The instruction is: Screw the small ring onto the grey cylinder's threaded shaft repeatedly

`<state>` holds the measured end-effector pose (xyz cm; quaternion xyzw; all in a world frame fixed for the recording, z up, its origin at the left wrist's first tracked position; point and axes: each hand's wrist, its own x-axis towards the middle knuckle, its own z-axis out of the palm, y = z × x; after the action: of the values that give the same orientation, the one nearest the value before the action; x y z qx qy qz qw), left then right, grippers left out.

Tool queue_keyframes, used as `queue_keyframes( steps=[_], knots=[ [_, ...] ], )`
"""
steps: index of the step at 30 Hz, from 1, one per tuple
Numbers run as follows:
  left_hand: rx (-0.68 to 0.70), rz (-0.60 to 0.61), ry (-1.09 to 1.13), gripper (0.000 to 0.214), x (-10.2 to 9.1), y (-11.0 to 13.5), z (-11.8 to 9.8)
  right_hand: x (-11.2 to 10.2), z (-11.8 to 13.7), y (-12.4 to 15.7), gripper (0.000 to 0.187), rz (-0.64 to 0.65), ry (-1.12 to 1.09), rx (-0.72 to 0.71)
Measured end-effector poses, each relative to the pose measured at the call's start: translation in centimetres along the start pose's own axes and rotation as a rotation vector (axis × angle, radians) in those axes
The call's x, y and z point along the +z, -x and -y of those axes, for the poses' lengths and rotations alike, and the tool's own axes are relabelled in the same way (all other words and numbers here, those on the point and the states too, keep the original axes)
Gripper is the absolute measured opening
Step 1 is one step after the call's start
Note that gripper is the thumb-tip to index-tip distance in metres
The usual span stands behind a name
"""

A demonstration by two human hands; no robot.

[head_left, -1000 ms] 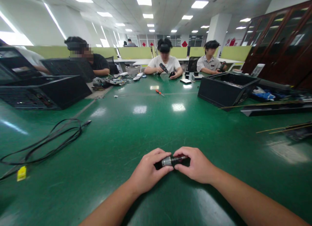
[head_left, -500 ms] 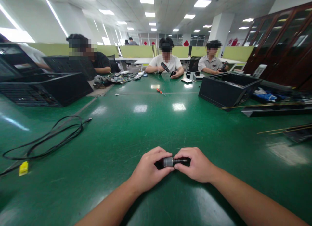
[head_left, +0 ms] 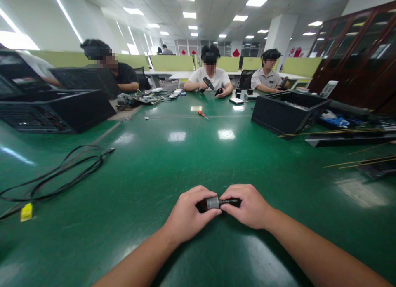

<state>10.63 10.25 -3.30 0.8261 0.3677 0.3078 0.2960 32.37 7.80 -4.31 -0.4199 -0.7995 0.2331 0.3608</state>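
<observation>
Low in the middle of the view, a small grey cylindrical part with a ribbed dark shaft (head_left: 213, 203) lies sideways between my hands, close over the green table (head_left: 192, 163). My left hand (head_left: 188, 215) is closed around its grey, cylindrical end, thumb below and fingers above. From the other side, my right hand (head_left: 247, 206) pinches the part where the shaft meets the grey body. The shaft points to the right into the hollow of my right palm. Fingers cover both ends, and the exact kind of part is unclear.
Black cables with a yellow tag (head_left: 26, 212) lie at left. Black computer cases (head_left: 58, 114) stand at far left and at right (head_left: 278, 114). An orange screwdriver (head_left: 201, 113) lies ahead. Thin rods and dark panels are at right. Several people sit across the table.
Both hands keep their grip on the grey part, which stays in nearly the same place. The whole view has shifted slightly.
</observation>
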Motion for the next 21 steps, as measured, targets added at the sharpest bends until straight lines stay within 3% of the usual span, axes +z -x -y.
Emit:
queue_keyframes(
  steps=[21],
  knots=[
    [-0.010, -0.003, 0.003, 0.023, -0.13, -0.05, -0.12, -0.29, -0.04, -0.03, 0.010, 0.019, 0.010, -0.011]
  ],
)
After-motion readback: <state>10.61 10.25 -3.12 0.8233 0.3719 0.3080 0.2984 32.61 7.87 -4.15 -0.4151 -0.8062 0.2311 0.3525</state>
